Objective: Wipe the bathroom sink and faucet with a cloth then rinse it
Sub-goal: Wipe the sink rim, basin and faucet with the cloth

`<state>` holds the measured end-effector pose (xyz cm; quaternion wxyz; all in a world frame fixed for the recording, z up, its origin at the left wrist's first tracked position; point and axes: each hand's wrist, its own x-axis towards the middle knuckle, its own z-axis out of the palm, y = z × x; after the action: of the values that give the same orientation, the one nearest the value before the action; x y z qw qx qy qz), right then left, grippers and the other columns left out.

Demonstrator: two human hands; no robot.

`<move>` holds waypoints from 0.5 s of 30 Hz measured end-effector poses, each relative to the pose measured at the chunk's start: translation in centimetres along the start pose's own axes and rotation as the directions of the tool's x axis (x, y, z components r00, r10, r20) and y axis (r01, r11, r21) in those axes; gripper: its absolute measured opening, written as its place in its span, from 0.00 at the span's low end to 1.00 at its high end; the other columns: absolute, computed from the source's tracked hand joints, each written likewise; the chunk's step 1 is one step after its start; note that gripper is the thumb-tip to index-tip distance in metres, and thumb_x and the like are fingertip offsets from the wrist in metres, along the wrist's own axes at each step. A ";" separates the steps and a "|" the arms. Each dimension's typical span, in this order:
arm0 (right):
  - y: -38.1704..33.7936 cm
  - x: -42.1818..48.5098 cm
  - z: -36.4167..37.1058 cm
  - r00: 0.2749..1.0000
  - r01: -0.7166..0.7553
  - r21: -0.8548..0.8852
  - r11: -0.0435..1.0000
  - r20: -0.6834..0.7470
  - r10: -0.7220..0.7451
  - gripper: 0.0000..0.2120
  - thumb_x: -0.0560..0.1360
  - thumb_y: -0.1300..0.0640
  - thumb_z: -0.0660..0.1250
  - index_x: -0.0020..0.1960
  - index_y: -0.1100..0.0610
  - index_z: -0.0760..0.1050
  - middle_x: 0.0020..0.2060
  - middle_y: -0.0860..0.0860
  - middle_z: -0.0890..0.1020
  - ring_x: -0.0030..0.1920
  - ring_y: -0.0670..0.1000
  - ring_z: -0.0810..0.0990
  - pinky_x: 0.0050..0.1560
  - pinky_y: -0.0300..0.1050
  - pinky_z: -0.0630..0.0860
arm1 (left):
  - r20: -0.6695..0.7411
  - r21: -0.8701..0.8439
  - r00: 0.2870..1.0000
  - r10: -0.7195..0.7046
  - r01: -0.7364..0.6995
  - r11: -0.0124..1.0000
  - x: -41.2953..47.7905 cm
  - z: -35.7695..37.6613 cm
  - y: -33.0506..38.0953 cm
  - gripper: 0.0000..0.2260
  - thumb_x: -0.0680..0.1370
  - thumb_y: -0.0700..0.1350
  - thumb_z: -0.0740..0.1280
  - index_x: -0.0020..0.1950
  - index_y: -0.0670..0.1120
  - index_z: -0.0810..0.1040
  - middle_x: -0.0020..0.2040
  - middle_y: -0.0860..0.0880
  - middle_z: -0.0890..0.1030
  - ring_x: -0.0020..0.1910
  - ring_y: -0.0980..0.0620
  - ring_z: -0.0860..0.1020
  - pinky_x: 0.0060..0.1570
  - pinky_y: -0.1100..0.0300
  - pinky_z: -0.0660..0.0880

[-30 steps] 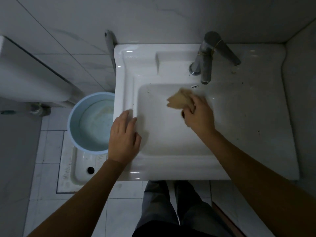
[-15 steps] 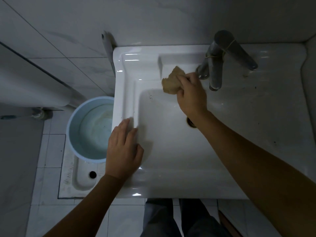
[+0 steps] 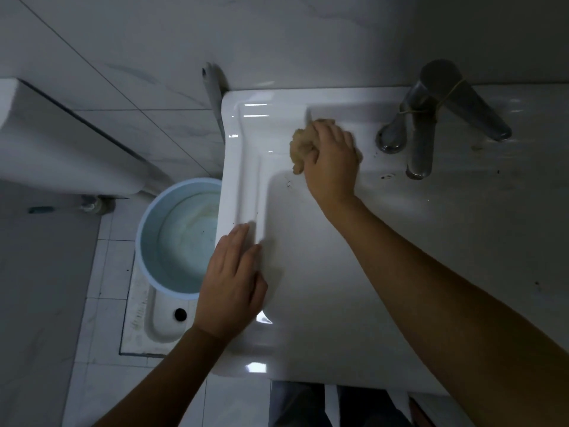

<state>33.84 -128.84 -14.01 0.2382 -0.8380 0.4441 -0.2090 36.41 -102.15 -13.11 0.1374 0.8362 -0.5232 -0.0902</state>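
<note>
Right hand (image 3: 331,158) fingers clamped on cloth (image 3: 300,151), scrubbing sink (image 3: 308,303) back ledge left of faucet (image 3: 421,124). Left hand (image 3: 231,285) flat, fingers together, on rim. Specks remain; faucet, rinse look pending.

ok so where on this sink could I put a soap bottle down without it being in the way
The counter right of the faucet and the basin is bare. The back ledge is crowded: the right hand scrubs there with the cloth. The left hand rests on the sink's left rim.
</note>
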 end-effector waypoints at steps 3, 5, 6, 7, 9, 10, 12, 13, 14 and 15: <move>1.4 0.2 -1.0 0.993 0.072 -0.009 0.997 0.098 -0.071 0.21 0.74 0.62 0.60 0.67 0.55 0.73 0.63 0.52 0.79 0.63 0.56 0.73 0.62 0.53 0.71 | 0.002 -0.004 1.000 -0.012 0.012 1.000 0.0 0.1 0.0 0.18 0.77 0.43 0.68 0.65 0.39 0.77 0.76 0.38 0.68 0.77 0.39 0.66 0.74 0.39 0.65; 2.3 0.5 -2.2 0.976 0.142 -0.025 0.990 0.172 -0.136 0.16 0.74 0.62 0.60 0.61 0.54 0.74 0.57 0.50 0.81 0.57 0.55 0.74 0.56 0.56 0.74 | 0.007 -0.004 1.000 -0.014 0.014 1.000 0.0 0.1 0.0 0.17 0.77 0.43 0.67 0.65 0.39 0.77 0.76 0.38 0.68 0.77 0.40 0.65 0.74 0.39 0.65; 2.5 0.4 -2.8 0.965 0.169 -0.004 0.986 0.202 -0.165 0.14 0.74 0.62 0.60 0.58 0.53 0.75 0.54 0.50 0.81 0.54 0.54 0.74 0.53 0.56 0.74 | 0.009 -0.005 1.000 -0.011 0.011 1.000 0.0 0.1 0.0 0.17 0.77 0.43 0.67 0.65 0.39 0.77 0.76 0.38 0.68 0.77 0.40 0.65 0.74 0.39 0.65; 2.6 -0.2 -3.3 0.954 0.195 0.038 0.980 0.224 -0.198 0.12 0.74 0.62 0.60 0.56 0.54 0.76 0.51 0.49 0.82 0.52 0.53 0.73 0.51 0.55 0.74 | 0.009 -0.007 1.000 -0.009 0.009 1.000 0.0 0.1 0.0 0.17 0.77 0.43 0.67 0.65 0.39 0.77 0.76 0.38 0.68 0.77 0.40 0.65 0.74 0.39 0.65; 3.2 -2.3 -4.0 0.941 0.225 0.130 0.966 0.229 -0.250 0.12 0.74 0.64 0.60 0.54 0.55 0.77 0.48 0.50 0.81 0.50 0.53 0.73 0.48 0.52 0.73 | 0.009 -0.009 1.000 -0.010 0.010 1.000 0.1 -0.1 0.0 0.16 0.77 0.43 0.67 0.64 0.39 0.77 0.76 0.38 0.68 0.76 0.39 0.66 0.74 0.39 0.65; 3.7 -3.4 -4.2 0.942 0.223 0.158 0.962 0.218 -0.254 0.13 0.74 0.65 0.60 0.55 0.56 0.78 0.48 0.51 0.81 0.50 0.53 0.73 0.49 0.50 0.73 | 0.012 -0.005 1.000 -0.012 0.012 1.000 0.1 -0.1 0.1 0.16 0.77 0.43 0.68 0.64 0.39 0.77 0.76 0.38 0.68 0.76 0.39 0.66 0.74 0.39 0.65; 4.8 -4.7 -4.3 0.966 0.174 0.170 0.970 0.162 -0.201 0.17 0.74 0.66 0.60 0.59 0.56 0.78 0.53 0.53 0.82 0.53 0.53 0.73 0.53 0.44 0.71 | 0.012 0.003 1.000 -0.011 0.011 1.000 0.1 -0.2 0.1 0.16 0.77 0.42 0.68 0.63 0.39 0.78 0.76 0.38 0.68 0.76 0.39 0.66 0.74 0.40 0.65; 5.3 -4.7 -4.2 0.980 0.134 0.168 0.977 0.124 -0.156 0.18 0.74 0.66 0.60 0.61 0.56 0.78 0.55 0.54 0.82 0.55 0.53 0.72 0.55 0.39 0.68 | 0.009 0.005 1.000 -0.008 0.007 1.000 0.1 -0.1 0.1 0.16 0.77 0.42 0.69 0.63 0.39 0.78 0.76 0.38 0.68 0.76 0.39 0.66 0.74 0.40 0.65; 5.5 -4.3 -4.1 0.990 0.093 0.171 0.981 0.088 -0.109 0.18 0.75 0.65 0.60 0.63 0.56 0.77 0.57 0.54 0.81 0.57 0.53 0.72 0.57 0.35 0.65 | 0.005 0.006 1.000 -0.003 0.003 1.000 0.1 -0.1 0.1 0.16 0.77 0.42 0.69 0.63 0.39 0.78 0.76 0.37 0.68 0.76 0.39 0.66 0.74 0.40 0.64; 5.5 -3.8 -3.9 0.996 0.057 0.182 0.982 0.063 -0.070 0.17 0.77 0.63 0.61 0.65 0.57 0.76 0.59 0.55 0.80 0.60 0.53 0.71 0.61 0.31 0.63 | 0.002 0.008 1.000 0.001 -0.001 1.000 0.1 -0.1 0.1 0.15 0.76 0.42 0.69 0.62 0.39 0.78 0.75 0.37 0.69 0.76 0.39 0.66 0.75 0.41 0.64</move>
<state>26.13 -129.19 -14.64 0.3212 -0.8336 0.3880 -0.2265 36.41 -102.31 -12.95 0.1337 0.8364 -0.5240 -0.0890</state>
